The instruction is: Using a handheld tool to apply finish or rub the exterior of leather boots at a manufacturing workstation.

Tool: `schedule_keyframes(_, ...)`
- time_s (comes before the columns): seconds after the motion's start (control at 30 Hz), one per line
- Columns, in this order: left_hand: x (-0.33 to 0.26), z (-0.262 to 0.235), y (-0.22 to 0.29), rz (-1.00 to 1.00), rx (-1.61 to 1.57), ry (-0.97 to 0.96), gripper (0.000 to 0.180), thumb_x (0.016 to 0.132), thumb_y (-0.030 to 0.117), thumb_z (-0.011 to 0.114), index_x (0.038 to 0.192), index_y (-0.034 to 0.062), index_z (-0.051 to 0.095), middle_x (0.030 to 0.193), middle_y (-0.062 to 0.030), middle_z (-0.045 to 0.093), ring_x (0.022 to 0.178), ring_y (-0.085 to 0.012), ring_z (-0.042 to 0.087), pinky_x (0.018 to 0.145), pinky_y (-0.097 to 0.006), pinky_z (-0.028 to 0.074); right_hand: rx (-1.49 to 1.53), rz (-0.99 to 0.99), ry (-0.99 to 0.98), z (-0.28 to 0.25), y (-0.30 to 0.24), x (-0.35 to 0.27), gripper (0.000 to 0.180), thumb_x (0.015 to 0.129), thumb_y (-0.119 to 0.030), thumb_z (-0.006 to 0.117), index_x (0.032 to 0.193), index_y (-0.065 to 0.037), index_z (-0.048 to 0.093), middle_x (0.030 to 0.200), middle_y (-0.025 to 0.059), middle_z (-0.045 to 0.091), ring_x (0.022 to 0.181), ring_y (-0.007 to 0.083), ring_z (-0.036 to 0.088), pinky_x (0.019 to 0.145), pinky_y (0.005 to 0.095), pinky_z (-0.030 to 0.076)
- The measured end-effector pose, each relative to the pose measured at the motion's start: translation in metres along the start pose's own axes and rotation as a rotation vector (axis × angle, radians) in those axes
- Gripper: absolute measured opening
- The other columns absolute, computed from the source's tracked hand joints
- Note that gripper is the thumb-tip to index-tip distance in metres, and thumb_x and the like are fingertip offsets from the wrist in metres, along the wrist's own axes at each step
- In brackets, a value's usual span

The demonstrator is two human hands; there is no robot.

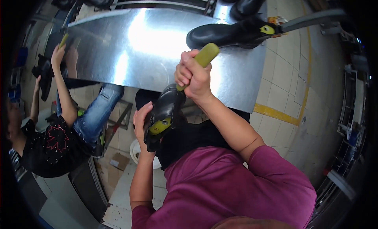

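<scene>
A black boot (162,104) lies over my lap, below the near edge of the metal table. My left hand (141,119) grips its left side, beside the yellow-green patch at the opening. Closed in a fist, my right hand (194,76) holds an olive-green-handled tool (208,54) at the boot's toe end. The tool's working tip is hidden by the fist and the boot, so its kind does not show. Beyond my right hand, a second black boot (220,35) rests on its side on the table, a yellow-green patch at its opening.
The shiny metal table (106,44) spans the space ahead. More black boots (246,6) stand at its far right. On the left a co-worker (53,144) holds a dark boot (44,75) and a yellow-green-handled tool (63,40). Yellow floor tape (275,114) runs at the right.
</scene>
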State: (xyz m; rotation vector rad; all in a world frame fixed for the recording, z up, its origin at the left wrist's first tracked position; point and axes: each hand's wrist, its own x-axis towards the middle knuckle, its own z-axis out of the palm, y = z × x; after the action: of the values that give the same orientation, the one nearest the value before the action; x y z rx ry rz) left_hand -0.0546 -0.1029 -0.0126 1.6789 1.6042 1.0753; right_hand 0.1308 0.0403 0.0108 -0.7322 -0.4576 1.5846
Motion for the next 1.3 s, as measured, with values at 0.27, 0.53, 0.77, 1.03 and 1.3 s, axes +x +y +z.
schedule_keyframes(0.27,0.050,0.000,0.061,0.481,0.175,-0.164,0.047,0.078,0.017,0.078,0.124,0.0137,0.069,0.136,-0.0131,0.064,0.129,-0.0323,0.059,0.118,-0.055,0.028,-0.001,-0.180,-0.131,-0.026,-0.084,-0.034,0.024,0.102,-0.021,0.066,0.084,-0.007,0.057,0.056,-0.0015,0.039,0.043,0.0080,0.036,0.043,0.0261,0.033)
schedule_keyframes(0.53,0.090,0.042,0.071,0.638,0.200,-0.297,0.045,0.072,0.011,0.081,0.115,0.0170,0.074,0.136,-0.0107,0.060,0.137,-0.0369,0.052,0.121,-0.060,0.025,-0.066,-0.297,0.022,-0.069,-0.101,-0.035,0.024,0.102,-0.024,0.063,0.086,-0.008,0.056,0.056,-0.0016,0.036,0.045,0.0094,0.035,0.044,0.0274,0.031)
schedule_keyframes(0.77,0.073,0.056,0.055,0.561,0.198,-0.184,0.044,0.076,0.017,0.081,0.118,0.0206,0.067,0.137,-0.0075,0.061,0.142,-0.0355,0.046,0.124,-0.059,0.016,-0.129,-0.255,-0.041,-0.069,-0.101,-0.031,0.021,0.103,-0.021,0.062,0.087,-0.007,0.057,0.057,-0.0018,0.036,0.045,0.0090,0.035,0.044,0.0271,0.032)
schedule_keyframes(1.03,0.077,0.057,0.044,0.597,0.159,-0.187,0.045,0.078,0.021,0.080,0.121,0.0203,0.065,0.136,-0.0074,0.063,0.142,-0.0324,0.047,0.125,-0.053,0.014,-0.059,-0.242,0.010,-0.077,-0.099,-0.039,0.018,0.101,-0.014,0.064,0.087,-0.006,0.057,0.058,-0.0013,0.040,0.045,0.0082,0.037,0.043,0.0263,0.033)
schedule_keyframes(1.3,0.069,0.063,0.031,0.624,0.114,-0.143,0.042,0.081,0.029,0.080,0.120,0.0223,0.067,0.134,-0.0049,0.064,0.139,-0.0293,0.048,0.126,-0.050,0.010,-0.368,-0.223,0.068,-0.065,-0.098,-0.037,0.019,0.102,-0.017,0.062,0.087,-0.006,0.056,0.056,-0.0009,0.038,0.045,0.0088,0.035,0.044,0.0260,0.031)
